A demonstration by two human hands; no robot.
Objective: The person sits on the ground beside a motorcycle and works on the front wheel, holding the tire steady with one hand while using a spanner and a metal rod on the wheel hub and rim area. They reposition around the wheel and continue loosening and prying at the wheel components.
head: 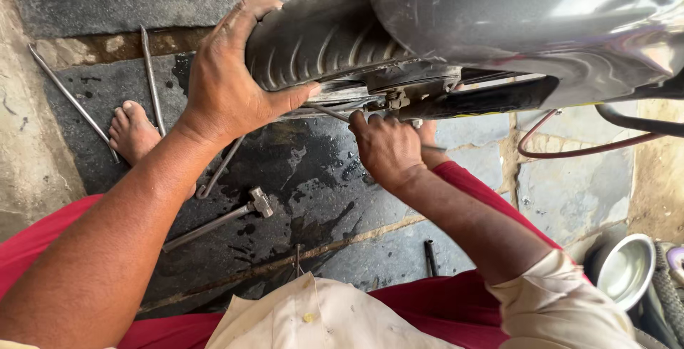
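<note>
While the tyre (320,35) runs lengthwise from upper right toward centre, under the grey mudguard (513,14), your left hand (228,81) clasps its tread, fingers spread. Your right hand (388,149) curls closed at the wheel hub (399,96); what it grips is hidden. Lower right, a steel bowl (625,270) shows no visible contents.

Illumination: soft, even daylight; brightness moderate. Glare: broad white highlights on the grey mudguard (541,14), upper right, and a weaker sheen on the wet stone floor (313,178) below it. Shadows: diffuse, darkest directly under the mudguard. Focus: sharp centrally; slight softening and wide-angle stretch toward frame edges.
</note>
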